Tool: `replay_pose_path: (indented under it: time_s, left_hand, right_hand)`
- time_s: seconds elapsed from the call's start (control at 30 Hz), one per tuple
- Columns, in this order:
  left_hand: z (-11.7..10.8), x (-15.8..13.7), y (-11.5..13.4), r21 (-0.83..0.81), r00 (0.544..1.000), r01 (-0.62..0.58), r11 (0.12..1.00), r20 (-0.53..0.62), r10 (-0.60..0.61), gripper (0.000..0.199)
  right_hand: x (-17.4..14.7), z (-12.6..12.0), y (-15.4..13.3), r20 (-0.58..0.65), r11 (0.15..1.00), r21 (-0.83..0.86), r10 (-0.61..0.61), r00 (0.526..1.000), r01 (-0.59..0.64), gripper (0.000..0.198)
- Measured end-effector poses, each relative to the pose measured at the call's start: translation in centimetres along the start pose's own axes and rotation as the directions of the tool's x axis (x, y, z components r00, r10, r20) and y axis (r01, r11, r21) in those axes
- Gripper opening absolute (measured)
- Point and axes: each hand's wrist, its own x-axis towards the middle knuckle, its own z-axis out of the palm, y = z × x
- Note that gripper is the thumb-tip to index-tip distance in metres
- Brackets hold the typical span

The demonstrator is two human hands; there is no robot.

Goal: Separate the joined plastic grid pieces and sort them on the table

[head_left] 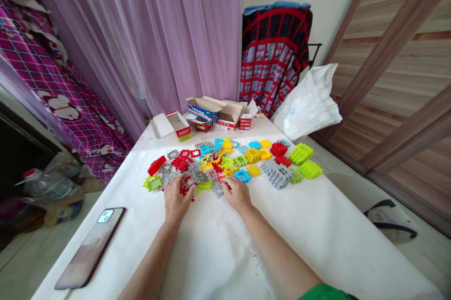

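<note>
A loose pile of notched plastic building pieces [211,161] in red, grey, yellow, blue and green lies across the table. At its near left edge, my left hand [176,199] rests on red and grey pieces, thumb and fingers apart. My right hand [237,192] is closed in a pinch at the pile's front edge, and a small bit of a red building piece [221,178] shows at its fingertips. Just beyond that hand is a blue square piece [242,176]. Stacked grey pieces [276,174] and green stacks [301,153] stand to the right, with a red stack [278,149] behind.
Several opened cardboard boxes, including a blue one [203,109], stand at the table's far end. A phone [92,247] lies at the left on the white tabletop [214,253]. A white plastic bag [306,102] is at the far right corner, and a stool [387,217] stands beyond the right edge.
</note>
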Motion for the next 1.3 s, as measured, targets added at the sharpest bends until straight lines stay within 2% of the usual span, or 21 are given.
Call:
replay_pose_path:
  time_s: [0.23, 0.3, 0.4, 0.6, 0.7, 0.77, 0.93, 1.03, 1.13, 1.2, 1.3]
  left_hand:
    - [-0.1, -0.1, -0.4, -0.09, 0.996, 0.075, 0.993, -0.033, -0.078, 0.049]
    - [0.1, -0.1, -0.6, -0.096, 0.994, 0.091, 0.991, -0.047, -0.096, 0.05]
    - [0.4, -0.1, -1.0, -0.073, 0.993, 0.089, 0.993, -0.073, -0.095, 0.05]
    - [0.6, -0.1, -1.1, -0.033, 0.991, 0.123, 0.992, -0.054, -0.124, 0.05]
    - [0.5, 0.0, -1.0, -0.027, 0.989, 0.146, 0.989, -0.026, -0.147, 0.052]
    - [0.4, 0.1, -0.9, -0.024, 0.988, 0.155, 0.988, -0.001, -0.155, 0.053]
    - [0.2, 0.3, -0.9, -0.001, 0.989, 0.146, 0.989, 0.034, -0.146, 0.053]
    - [0.2, 0.3, -0.9, 0.01, 0.988, 0.145, 0.989, 0.043, -0.145, 0.054]
    - [0.1, 0.3, -0.9, 0.017, 0.985, 0.161, 0.987, 0.058, -0.162, 0.054]
    - [0.0, 0.3, -0.8, 0.016, 0.982, 0.174, 0.985, 0.07, -0.175, 0.054]
    - [0.1, 0.2, -0.8, 0.01, 0.981, 0.18, 0.984, 0.079, -0.18, 0.053]
  right_hand:
    - [0.7, -0.1, -1.3, -0.018, 0.991, -0.118, -0.065, 0.998, 0.062, 0.025]
    - [1.4, -0.3, -1.9, 0.044, 0.985, -0.143, -0.088, 0.995, 0.093, 0.032]
    - [3.1, -0.6, -2.4, 0.2, 0.975, -0.167, -0.113, 0.973, 0.148, 0.045]
    - [6.4, -1.3, -2.5, 0.477, 0.953, -0.198, -0.11, 0.872, 0.229, 0.054]
    - [7.1, -1.5, -2.3, 0.542, 0.944, -0.209, -0.106, 0.833, 0.256, 0.05]
    - [7.1, -1.5, -2.1, 0.542, 0.943, -0.215, -0.101, 0.834, 0.254, 0.047]
    - [6.3, -1.1, -2.1, 0.451, 0.959, -0.212, -0.076, 0.889, 0.19, 0.048]
    - [5.2, -1.5, -2.2, 0.299, 0.984, -0.152, -0.048, 0.953, 0.098, 0.046]
    - [3.8, -3.3, -1.7, 0.095, 0.998, -0.059, 0.0, 0.996, 0.005, 0.044]
    - [2.9, -5.3, -0.8, -0.052, 0.997, -0.062, 0.051, 0.997, -0.055, 0.043]
    - [2.1, -9.2, 1.0, -0.258, 0.963, -0.203, 0.122, 0.958, -0.177, 0.048]
